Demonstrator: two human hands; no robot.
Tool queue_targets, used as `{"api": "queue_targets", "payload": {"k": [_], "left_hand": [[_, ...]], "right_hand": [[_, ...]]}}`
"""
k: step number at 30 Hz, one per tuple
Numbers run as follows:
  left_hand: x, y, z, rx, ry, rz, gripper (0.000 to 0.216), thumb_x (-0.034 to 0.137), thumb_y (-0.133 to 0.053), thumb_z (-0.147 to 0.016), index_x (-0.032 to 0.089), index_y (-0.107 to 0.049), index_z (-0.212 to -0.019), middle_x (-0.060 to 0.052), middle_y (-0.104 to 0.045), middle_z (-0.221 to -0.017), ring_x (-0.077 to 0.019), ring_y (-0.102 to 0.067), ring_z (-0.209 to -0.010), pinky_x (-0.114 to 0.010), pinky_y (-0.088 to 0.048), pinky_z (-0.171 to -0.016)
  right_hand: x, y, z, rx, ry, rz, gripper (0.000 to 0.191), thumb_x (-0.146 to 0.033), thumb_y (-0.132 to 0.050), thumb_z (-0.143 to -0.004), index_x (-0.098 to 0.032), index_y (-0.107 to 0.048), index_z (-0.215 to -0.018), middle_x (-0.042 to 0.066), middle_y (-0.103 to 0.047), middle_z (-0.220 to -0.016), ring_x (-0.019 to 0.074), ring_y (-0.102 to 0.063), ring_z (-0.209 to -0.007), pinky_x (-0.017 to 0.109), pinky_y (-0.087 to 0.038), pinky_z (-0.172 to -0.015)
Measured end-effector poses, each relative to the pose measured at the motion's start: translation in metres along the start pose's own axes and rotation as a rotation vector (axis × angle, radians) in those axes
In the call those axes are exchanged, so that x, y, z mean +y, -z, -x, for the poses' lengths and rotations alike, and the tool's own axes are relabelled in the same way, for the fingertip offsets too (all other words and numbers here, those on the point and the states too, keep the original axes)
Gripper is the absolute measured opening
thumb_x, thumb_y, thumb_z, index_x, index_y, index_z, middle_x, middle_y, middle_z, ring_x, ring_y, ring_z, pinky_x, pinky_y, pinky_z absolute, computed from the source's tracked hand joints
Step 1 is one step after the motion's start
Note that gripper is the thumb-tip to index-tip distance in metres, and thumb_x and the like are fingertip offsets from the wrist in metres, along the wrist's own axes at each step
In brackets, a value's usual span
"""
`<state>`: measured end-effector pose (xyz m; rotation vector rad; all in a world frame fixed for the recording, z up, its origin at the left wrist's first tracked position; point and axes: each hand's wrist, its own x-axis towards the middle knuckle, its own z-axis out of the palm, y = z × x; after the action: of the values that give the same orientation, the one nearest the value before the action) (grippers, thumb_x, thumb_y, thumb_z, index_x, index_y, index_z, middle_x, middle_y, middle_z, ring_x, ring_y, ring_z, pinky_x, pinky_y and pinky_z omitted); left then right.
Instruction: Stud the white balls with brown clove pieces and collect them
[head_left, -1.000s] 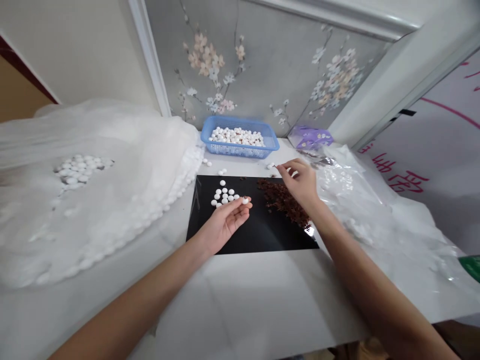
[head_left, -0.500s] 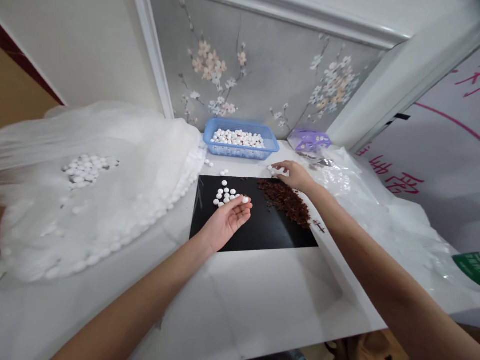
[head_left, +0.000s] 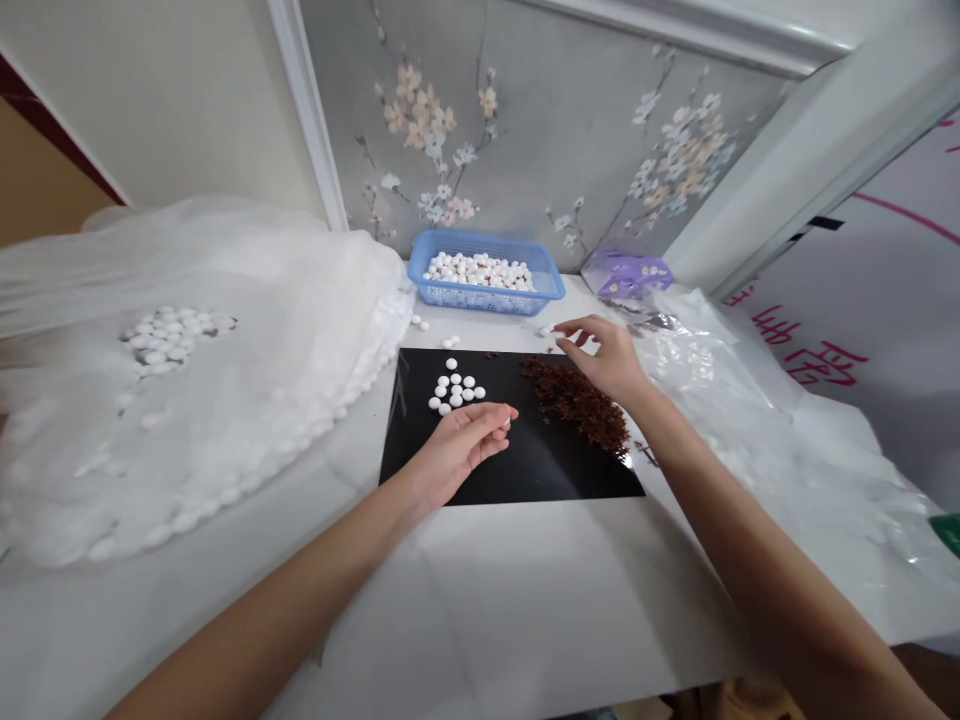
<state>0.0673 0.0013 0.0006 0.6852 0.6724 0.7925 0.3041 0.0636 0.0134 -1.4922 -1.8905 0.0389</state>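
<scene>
My left hand (head_left: 469, 440) is closed over the black mat (head_left: 517, 470), pinching a small white round piece (head_left: 506, 424) that the fingers partly hide. Just behind it, several white domed pieces (head_left: 456, 390) lie loose on the mat. My right hand (head_left: 604, 355) is at the mat's back right edge, thumb and fingertips close together around what looks like another white piece (head_left: 559, 335). More white pieces (head_left: 546, 330) lie right by those fingertips. Below the right hand spreads a heap of small dark red-brown parts (head_left: 581, 405).
A blue plastic basket (head_left: 487, 300) full of white pieces stands against the wall. On the left lies a big white translucent bag (head_left: 300, 330) of such pieces. Clear plastic bags (head_left: 720, 370) and a purple packet (head_left: 630, 275) cover the right side of the white table (head_left: 525, 580).
My left hand's thumb has closed further over the white piece, which is now mostly covered. My right hand has drawn slightly back from the loose pieces, fingertips nearer together. The view has shifted a little.
</scene>
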Motion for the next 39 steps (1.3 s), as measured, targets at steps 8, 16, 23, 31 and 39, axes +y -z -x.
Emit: {"api": "queue_targets", "payload": {"k": [8, 16, 23, 31, 39], "left_hand": [[0.001, -0.004, 0.002, -0.011, -0.073, -0.263, 0.016, 0.027, -0.071, -0.071, 0.02, -0.062, -0.082, 0.002, -0.063, -0.087, -0.0069, -0.059, -0.078, -0.017, -0.045, -0.068], [-0.004, -0.011, 0.004, -0.053, -0.109, -0.501, 0.031, 0.019, -0.073, -0.066, 0.018, -0.055, -0.091, -0.004, -0.072, -0.081, -0.0193, -0.066, -0.091, -0.03, -0.049, -0.078], [-0.003, -0.005, -0.001, 0.066, -0.164, -0.472, 0.023, 0.026, -0.07, -0.071, 0.016, -0.06, -0.088, -0.003, -0.073, -0.079, -0.0164, -0.069, -0.075, -0.031, -0.05, -0.08], [-0.003, -0.001, -0.003, 0.08, -0.199, -0.42, 0.023, 0.029, -0.07, -0.072, 0.016, -0.065, -0.09, -0.002, -0.071, -0.08, -0.0148, -0.067, -0.081, -0.026, -0.048, -0.08], [-0.001, -0.005, -0.002, 0.147, -0.209, -0.42, 0.02, 0.028, -0.074, -0.067, 0.015, -0.069, -0.081, -0.001, -0.071, -0.073, -0.0136, -0.065, -0.071, -0.025, -0.05, -0.073]], "right_hand": [[-0.036, 0.005, 0.04, 0.159, -0.178, -0.23, 0.014, -0.028, -0.061, -0.078, -0.022, -0.067, -0.089, 0.003, -0.066, -0.086, 0.0125, -0.054, -0.065, 0.026, -0.045, -0.058], [-0.056, -0.015, 0.055, 0.076, -0.462, -0.82, 0.021, -0.038, -0.058, -0.081, -0.021, -0.056, -0.093, -0.002, -0.058, -0.075, 0.0087, -0.053, -0.057, 0.024, -0.047, -0.057], [-0.074, -0.023, 0.067, -0.032, -0.375, -0.874, 0.023, -0.034, -0.053, -0.086, -0.024, -0.045, -0.105, -0.003, -0.052, -0.08, 0.0039, -0.041, -0.043, 0.02, -0.034, -0.04], [-0.08, -0.02, 0.075, -0.075, -0.002, -0.616, 0.015, -0.022, -0.046, -0.09, -0.021, -0.06, -0.095, 0.004, -0.056, -0.082, 0.0122, -0.05, -0.064, 0.027, -0.039, -0.055], [-0.081, -0.017, 0.073, -0.084, 0.054, -0.594, 0.018, -0.019, -0.045, -0.089, -0.02, -0.061, -0.096, 0.004, -0.057, -0.077, 0.0119, -0.049, -0.061, 0.026, -0.039, -0.051]]}}
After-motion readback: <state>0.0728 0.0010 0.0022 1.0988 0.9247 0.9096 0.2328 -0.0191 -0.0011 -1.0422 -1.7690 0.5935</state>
